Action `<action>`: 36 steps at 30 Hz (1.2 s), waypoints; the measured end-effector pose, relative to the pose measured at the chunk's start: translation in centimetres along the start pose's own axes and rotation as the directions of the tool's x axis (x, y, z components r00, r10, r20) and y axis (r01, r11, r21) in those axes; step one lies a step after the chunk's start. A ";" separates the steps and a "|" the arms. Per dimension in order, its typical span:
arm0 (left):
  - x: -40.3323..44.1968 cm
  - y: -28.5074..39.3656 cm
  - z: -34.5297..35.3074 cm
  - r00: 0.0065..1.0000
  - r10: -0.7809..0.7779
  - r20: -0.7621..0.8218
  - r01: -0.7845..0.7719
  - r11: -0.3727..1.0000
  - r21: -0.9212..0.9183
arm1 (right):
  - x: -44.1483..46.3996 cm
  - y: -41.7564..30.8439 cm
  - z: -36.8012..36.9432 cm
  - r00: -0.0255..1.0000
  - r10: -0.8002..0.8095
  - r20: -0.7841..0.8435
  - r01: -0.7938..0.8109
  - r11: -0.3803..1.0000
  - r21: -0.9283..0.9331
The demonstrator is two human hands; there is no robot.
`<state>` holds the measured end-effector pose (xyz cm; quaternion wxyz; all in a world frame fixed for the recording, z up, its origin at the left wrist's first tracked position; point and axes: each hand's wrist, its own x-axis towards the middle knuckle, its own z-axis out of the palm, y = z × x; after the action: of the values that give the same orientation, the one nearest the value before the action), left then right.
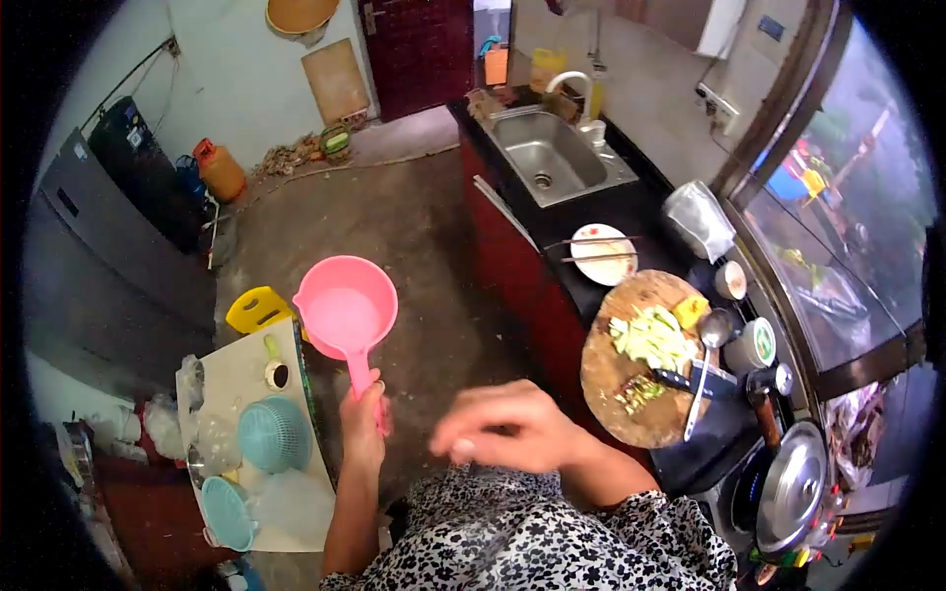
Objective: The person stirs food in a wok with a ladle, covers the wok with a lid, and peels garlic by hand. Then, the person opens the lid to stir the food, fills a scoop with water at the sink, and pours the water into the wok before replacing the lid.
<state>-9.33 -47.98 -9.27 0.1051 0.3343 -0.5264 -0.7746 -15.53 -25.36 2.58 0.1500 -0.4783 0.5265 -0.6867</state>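
A pink plastic water dipper [347,303] is in my left hand [365,419], whose fingers wrap round its handle. Its round bowl faces up over the floor, and I see no contents in it. My right hand [517,426] hovers in front of my body, right of the dipper handle and apart from it. Its fingers are loosely bent, with a gap at the thumb and nothing visible in them. To its right is a round wooden chopping board [601,369] with cut pale-green vegetable pieces [652,337], a knife [680,380] and a large metal spoon [702,384].
Behind the board are a white plate [591,266] with chopsticks across it and a metal sink [552,158] with a white faucet. A lidded pan [793,483] stands at the lower right. At left, a small table [310,448] bears turquoise baskets [276,433], beside a yellow chair [258,309].
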 end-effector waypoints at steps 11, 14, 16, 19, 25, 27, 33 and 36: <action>13.7 3.2 10.6 0.924 -0.059 0.377 0.025 0.995 0.096 | 6.4 0.6 -11.5 0.711 -0.696 0.100 0.555 0.643 0.527; 17.9 4.6 15.3 0.887 -0.092 0.452 0.008 0.983 0.185 | 7.6 -0.2 -15.2 0.762 -0.645 0.051 0.556 0.694 0.457; 20.3 6.0 18.6 0.862 -0.151 0.485 0.057 0.978 0.202 | 8.9 -0.9 -17.9 0.804 -0.594 0.043 0.521 0.737 0.431; 24.2 6.8 23.4 0.826 -0.208 0.524 0.091 0.966 0.240 | 9.8 -0.4 -21.1 0.812 -0.584 -0.008 0.549 0.759 0.350; 30.2 5.9 30.7 0.734 -0.327 0.596 0.181 0.939 0.292 | 10.5 2.6 -27.3 0.853 -0.522 0.010 0.511 0.838 0.191; 32.8 5.8 33.1 0.708 -0.361 0.606 0.210 0.928 0.307 | 9.9 4.2 -29.7 0.929 -0.355 -0.101 0.363 0.929 0.073; 41.6 5.1 39.8 0.638 -0.403 0.656 0.270 0.915 0.300 | 11.9 13.5 -37.9 0.508 0.339 -0.792 -0.337 0.924 0.179; 46.0 6.1 43.0 0.613 -0.428 0.664 0.254 0.903 0.347 | 13.6 19.4 -43.6 0.273 0.343 -0.899 -0.341 0.908 0.243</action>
<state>-72.23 -42.20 -13.09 -0.2999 0.1033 -0.5318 -0.7852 -63.58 -17.53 -6.92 -0.0294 0.1183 0.6066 -0.7856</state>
